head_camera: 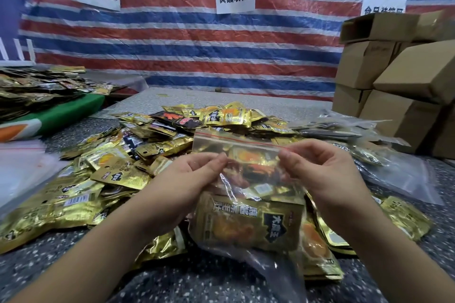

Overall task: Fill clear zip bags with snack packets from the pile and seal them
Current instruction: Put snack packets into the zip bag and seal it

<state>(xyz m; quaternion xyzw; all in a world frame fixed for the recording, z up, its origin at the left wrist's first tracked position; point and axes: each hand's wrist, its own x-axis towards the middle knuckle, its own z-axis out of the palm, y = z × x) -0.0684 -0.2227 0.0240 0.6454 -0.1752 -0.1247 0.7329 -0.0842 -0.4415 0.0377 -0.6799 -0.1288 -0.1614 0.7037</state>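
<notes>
A clear zip bag (236, 145) with a red line along its top hangs upright in front of me, holding several gold snack packets (248, 222). My left hand (189, 174) pinches the bag's left side just below the zip strip. My right hand (317, 167) pinches the right side at the same height. A wide pile of gold and black snack packets (152, 145) spreads over the speckled table (49, 270) behind and under the bag.
Stacked cardboard boxes (394, 81) stand at the right. Filled and empty clear bags (384, 162) lie right of the pile, and flat clear bags (22, 167) lie at the left. Another heap of packets (37, 88) covers a green-topped table at far left. A striped tarp forms the back wall.
</notes>
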